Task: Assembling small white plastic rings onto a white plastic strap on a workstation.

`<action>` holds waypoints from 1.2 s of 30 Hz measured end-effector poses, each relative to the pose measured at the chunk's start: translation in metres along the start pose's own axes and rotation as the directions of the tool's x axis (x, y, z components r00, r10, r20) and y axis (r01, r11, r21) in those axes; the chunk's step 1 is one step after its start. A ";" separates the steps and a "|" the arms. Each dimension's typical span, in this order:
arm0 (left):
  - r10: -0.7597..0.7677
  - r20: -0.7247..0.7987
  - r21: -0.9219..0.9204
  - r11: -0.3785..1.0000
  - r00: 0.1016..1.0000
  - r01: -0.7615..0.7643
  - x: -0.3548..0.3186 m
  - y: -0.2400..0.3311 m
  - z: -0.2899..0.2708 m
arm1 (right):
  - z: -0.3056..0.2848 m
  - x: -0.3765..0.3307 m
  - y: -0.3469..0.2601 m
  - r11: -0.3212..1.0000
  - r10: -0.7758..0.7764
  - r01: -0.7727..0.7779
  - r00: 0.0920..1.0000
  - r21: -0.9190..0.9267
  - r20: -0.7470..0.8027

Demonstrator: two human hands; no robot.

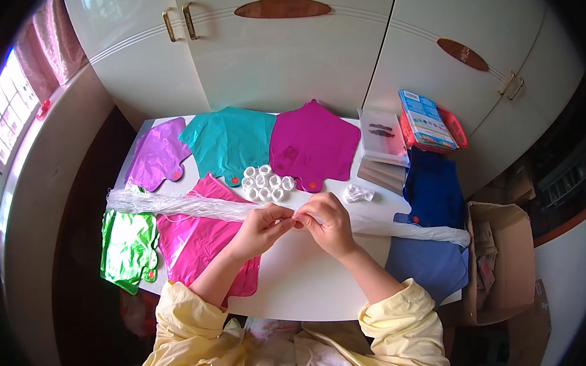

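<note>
Closes left hand (261, 230) and right hand (330, 225) in fingertip pinches, hiding the middle of the white string bundle (184, 206). Cannot tell whether gripping any of it.

This looks like a room in a home: glossy cream cabinet doors (287, 62) with brown oval inlays (283, 8) span eleven to one o'clock, a pink curtain (53, 31) hangs at ten beside a barred window (9, 102) at nine, and a white table (307, 284) stands centrally.
</note>
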State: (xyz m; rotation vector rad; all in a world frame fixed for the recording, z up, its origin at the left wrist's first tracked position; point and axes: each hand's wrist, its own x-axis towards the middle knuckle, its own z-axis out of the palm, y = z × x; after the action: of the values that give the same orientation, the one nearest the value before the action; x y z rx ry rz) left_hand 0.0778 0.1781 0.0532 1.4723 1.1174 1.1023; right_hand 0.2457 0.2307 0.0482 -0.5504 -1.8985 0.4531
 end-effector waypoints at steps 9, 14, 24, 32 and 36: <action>-0.080 0.085 -0.183 0.979 0.993 0.094 0.001 -0.002 -0.007 | -0.007 0.004 -0.002 0.953 -0.258 0.271 0.961 -0.138 0.103; -0.075 0.112 -0.212 0.972 0.991 0.098 0.000 0.004 -0.010 | -0.007 0.000 0.005 0.990 -0.134 0.119 0.966 0.078 0.220; -0.095 0.177 -0.374 0.914 0.980 0.156 -0.001 0.006 -0.015 | -0.006 0.001 0.002 0.897 0.119 -0.234 0.945 0.376 0.304; -0.088 0.167 -0.414 0.898 0.982 0.151 0.000 0.000 -0.013 | 0.000 -0.002 0.003 0.905 0.153 -0.234 0.959 0.356 0.240; -0.091 0.176 -0.399 0.904 0.980 0.155 0.001 -0.001 -0.013 | 0.002 -0.004 0.001 0.923 0.185 -0.241 0.961 0.299 0.204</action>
State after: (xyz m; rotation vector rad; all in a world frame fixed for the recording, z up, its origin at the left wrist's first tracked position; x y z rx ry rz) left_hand 0.0649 0.1810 0.0540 1.1155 0.7974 1.0407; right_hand 0.2452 0.2290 0.0436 -0.5143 -1.8809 0.9635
